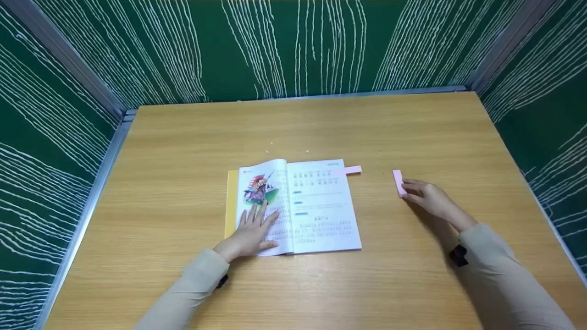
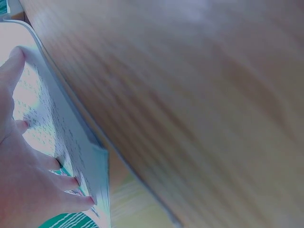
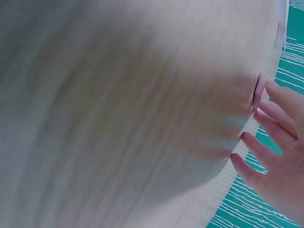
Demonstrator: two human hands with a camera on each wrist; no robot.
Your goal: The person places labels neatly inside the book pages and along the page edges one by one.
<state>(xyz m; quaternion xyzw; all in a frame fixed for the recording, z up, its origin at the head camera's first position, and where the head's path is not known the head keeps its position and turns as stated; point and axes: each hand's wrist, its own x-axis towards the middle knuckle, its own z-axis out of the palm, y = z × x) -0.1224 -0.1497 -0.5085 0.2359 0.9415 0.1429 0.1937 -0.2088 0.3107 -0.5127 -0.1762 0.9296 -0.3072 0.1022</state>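
Observation:
An open book lies on the table, a colour picture of a rider on its left page and printed text on its right. My left hand rests spread on the lower left page, fingertips just under the picture; the left wrist view shows this hand against the raised page edge. A pink paper tab sticks out past the book's upper right edge. To the right of the book, my right hand pinches a small pink sticky note pad by its near right side. Its other fingers reach toward the tabletop.
The wooden table meets green walls with white wavy lines at the back and sides. Several tiny white scraps lie beyond the book. A yellow cover shows along the book's left side.

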